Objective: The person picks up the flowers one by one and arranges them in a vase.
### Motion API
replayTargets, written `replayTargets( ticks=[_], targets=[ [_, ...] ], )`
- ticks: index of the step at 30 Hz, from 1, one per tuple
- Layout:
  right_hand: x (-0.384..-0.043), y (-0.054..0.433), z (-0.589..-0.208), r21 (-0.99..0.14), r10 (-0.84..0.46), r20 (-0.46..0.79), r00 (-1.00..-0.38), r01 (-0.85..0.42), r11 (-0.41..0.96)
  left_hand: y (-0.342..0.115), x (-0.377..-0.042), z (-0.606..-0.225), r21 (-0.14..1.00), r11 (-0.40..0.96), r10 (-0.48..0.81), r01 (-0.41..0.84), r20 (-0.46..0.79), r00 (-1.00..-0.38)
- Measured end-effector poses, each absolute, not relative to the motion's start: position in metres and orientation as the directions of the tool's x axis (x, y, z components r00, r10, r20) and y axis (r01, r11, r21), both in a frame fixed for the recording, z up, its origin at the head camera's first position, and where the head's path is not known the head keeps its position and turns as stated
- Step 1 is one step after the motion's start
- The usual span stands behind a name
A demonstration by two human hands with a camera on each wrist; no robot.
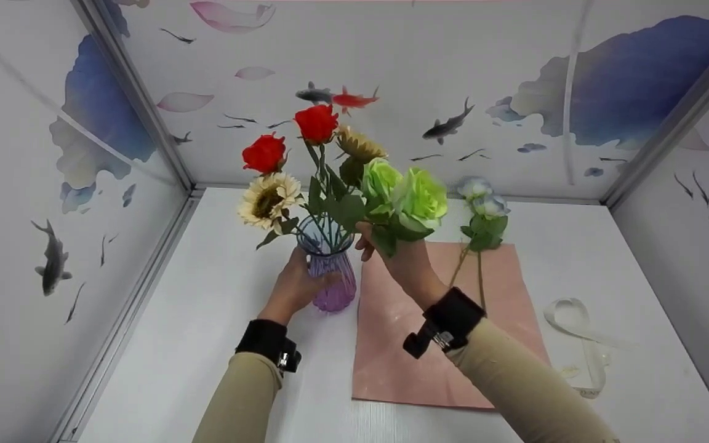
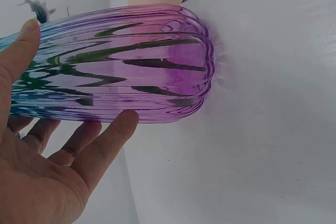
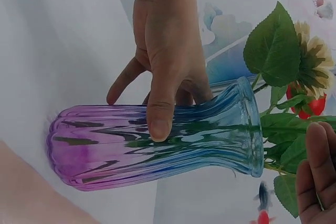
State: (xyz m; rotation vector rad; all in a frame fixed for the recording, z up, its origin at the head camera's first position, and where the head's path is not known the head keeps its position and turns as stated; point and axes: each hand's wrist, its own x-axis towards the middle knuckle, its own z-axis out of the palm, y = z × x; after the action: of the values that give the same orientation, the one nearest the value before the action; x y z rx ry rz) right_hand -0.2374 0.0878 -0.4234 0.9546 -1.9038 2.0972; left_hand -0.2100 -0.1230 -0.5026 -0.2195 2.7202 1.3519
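A ribbed glass vase [image 1: 333,283], blue at the top and purple below, stands upright on the white table. My left hand [image 1: 296,283] grips its side, thumb and fingers on opposite sides, as the left wrist view also shows. Red roses [image 1: 265,154] and cream sunflowers [image 1: 268,200] rise from its mouth on leafy stems. Right of them are green roses [image 1: 419,197], whose blooms and leaves overlap my right hand [image 1: 410,264]. The right fingertips are beside the vase's rim, near the stems; I cannot tell whether they pinch one. In the right wrist view, green leaves [image 3: 286,190] are behind these fingers.
A pink paper sheet [image 1: 391,363] lies right of the vase. Pale blue flowers [image 1: 484,203] lie with their stems across it. Farther right is a loose whitish ribbon [image 1: 591,363]. Printed wall panels [image 1: 484,74] enclose the table at the back and sides.
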Motion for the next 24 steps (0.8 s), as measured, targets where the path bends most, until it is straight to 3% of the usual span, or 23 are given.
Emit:
replayTargets(
  ticks=[16, 24],
  targets=[
    [-0.255, 0.089, -0.438, -0.960, -0.287, 0.258, -0.923, -0.279, 0.032, -0.122, -0.210, -0.502, 0.780, 0.592, -0.125, -0.204, -0.161, -0.979],
    [-0.265, 0.085, -0.436, -0.972, -0.253, 0.195, -0.948, -0.221, 0.077, -0.123, -0.210, -0.501, 0.781, 0.594, -0.113, -0.194, -0.157, -0.981]
  ],
)
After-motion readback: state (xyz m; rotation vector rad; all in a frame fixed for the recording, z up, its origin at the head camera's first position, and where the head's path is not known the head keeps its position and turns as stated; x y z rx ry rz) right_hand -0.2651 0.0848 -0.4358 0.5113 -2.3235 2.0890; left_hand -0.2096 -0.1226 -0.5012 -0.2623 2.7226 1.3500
